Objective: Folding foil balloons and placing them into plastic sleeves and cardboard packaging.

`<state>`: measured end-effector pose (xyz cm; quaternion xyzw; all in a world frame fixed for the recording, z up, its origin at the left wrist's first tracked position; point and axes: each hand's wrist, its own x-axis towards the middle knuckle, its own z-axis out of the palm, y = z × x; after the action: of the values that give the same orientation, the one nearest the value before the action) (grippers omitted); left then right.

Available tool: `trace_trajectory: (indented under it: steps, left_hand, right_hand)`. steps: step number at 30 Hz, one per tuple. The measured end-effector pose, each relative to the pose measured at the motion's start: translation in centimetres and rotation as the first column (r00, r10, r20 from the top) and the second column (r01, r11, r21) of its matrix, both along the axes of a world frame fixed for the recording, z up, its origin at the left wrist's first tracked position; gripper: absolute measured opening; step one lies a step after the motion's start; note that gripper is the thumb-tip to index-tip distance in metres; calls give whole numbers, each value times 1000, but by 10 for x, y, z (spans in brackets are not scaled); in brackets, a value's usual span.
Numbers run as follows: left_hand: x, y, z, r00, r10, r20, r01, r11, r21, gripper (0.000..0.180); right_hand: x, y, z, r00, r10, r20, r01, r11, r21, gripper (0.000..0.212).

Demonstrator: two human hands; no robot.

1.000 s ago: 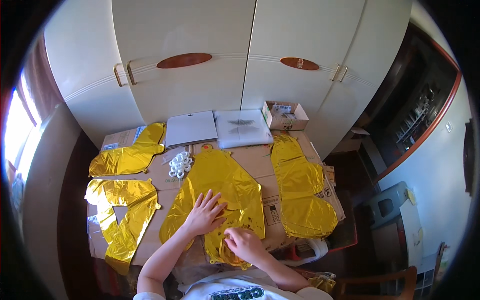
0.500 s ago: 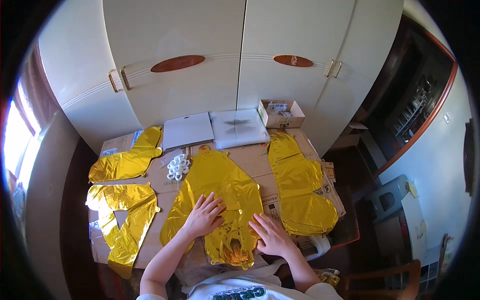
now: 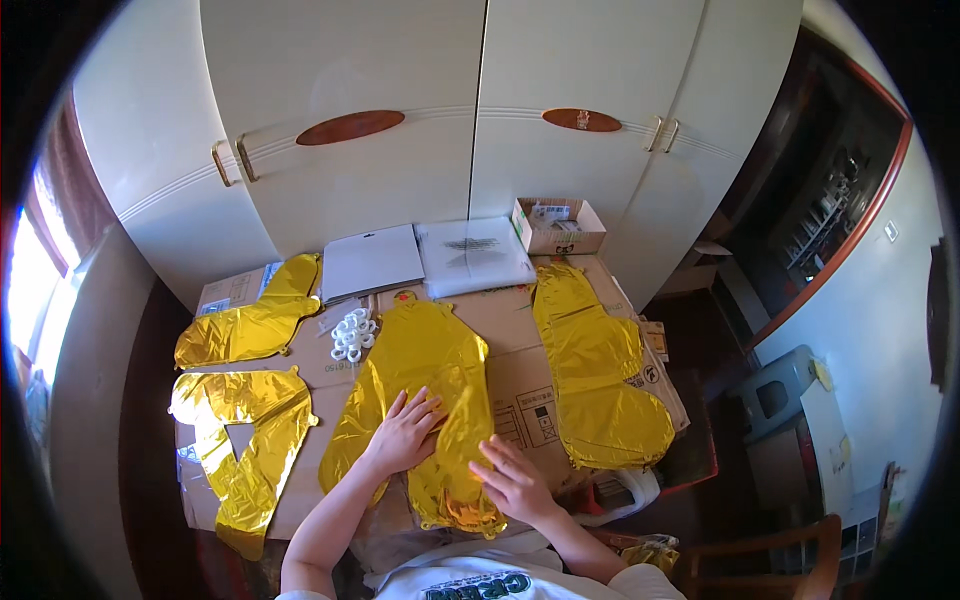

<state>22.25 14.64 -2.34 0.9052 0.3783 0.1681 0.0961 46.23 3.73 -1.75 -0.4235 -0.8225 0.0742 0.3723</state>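
A flat gold foil balloon (image 3: 425, 345) lies in front of me, its right side folded inward over its middle. My left hand (image 3: 405, 435) rests on it with fingers spread, holding nothing. Fingers stretched out, my right hand (image 3: 515, 485) lies against the folded right edge near the lower end. The folded flap and my hands hide part of the balloon's lower half. To the right is another flat gold foil balloon (image 3: 600, 380). Two more lie at the left: a curved foil balloon (image 3: 250, 325) farther off and a foil balloon with an opening (image 3: 270, 420) nearer.
Flattened cardboard (image 3: 515, 340) covers the table. White rings (image 3: 353, 335) are heaped beside the middle balloon. Along the back are white sheets (image 3: 373, 262), a clear plastic pack (image 3: 475, 258) and a small open box (image 3: 560, 228). Cabinet doors (image 3: 345, 60) rise behind; a wooden chair (image 3: 780, 565) stands at lower right.
My right hand has moved left and slightly inward, and the balloon's right side is now folded over toward the middle. My left hand has stayed in place.
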Motion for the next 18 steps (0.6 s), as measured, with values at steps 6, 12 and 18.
trace_trajectory:
  steps: [6, 12, 18]
  left_hand:
    - [0, 2, -2, 988, -19, 152, 11, 998, 56, 30]
    - [3, -3, 11, 956, 32, 291, -30, 1000, -9, 18]
    - [13, 1, 8, 930, 216, 297, -194, 976, -100, 14]
  right_hand:
    - [-5, -2, 1, 986, 95, 138, -86, 994, -71, 36]
    - [-4, 0, -1, 974, 148, 173, -135, 987, -86, 37]
    - [-2, 2, -5, 960, 207, 189, -186, 975, -122, 36]
